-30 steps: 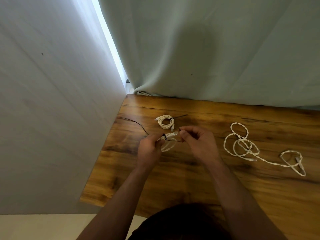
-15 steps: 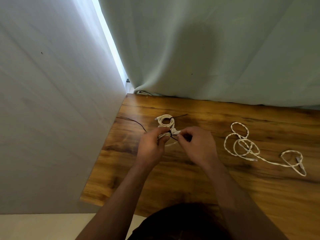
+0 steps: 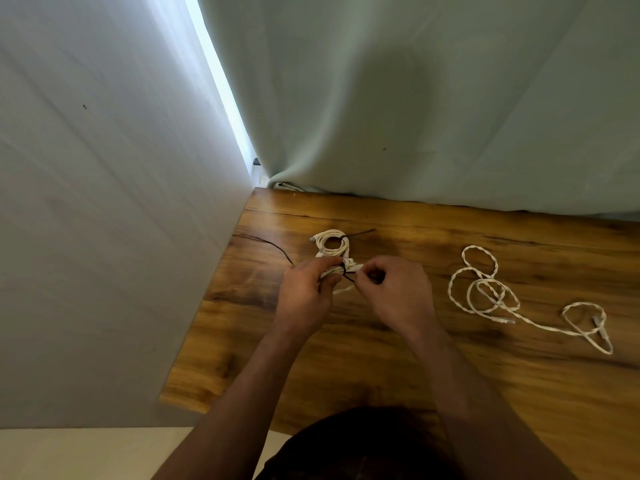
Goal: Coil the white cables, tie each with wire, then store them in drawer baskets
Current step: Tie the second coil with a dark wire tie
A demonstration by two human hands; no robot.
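My left hand (image 3: 304, 292) grips a small white cable coil (image 3: 341, 270) just above the wooden table (image 3: 346, 348). My right hand (image 3: 394, 294) pinches the end of a thin black wire (image 3: 349, 278) that wraps the coil. Just beyond the hands lies a second white coil (image 3: 330, 242), tied with black wire. A long loose white cable (image 3: 491, 292) sprawls in loops to the right, its plug end (image 3: 599, 323) at the far right.
A loose black wire (image 3: 266, 242) lies on the table's far left, near the edge by the grey wall (image 3: 104, 237). A pale green curtain (image 3: 415, 116) hangs behind the table. No drawer or basket is in view.
Both hands have moved a little away from me and closer together, bringing the held coil up next to the tied coil. The black wire now crosses the held coil.
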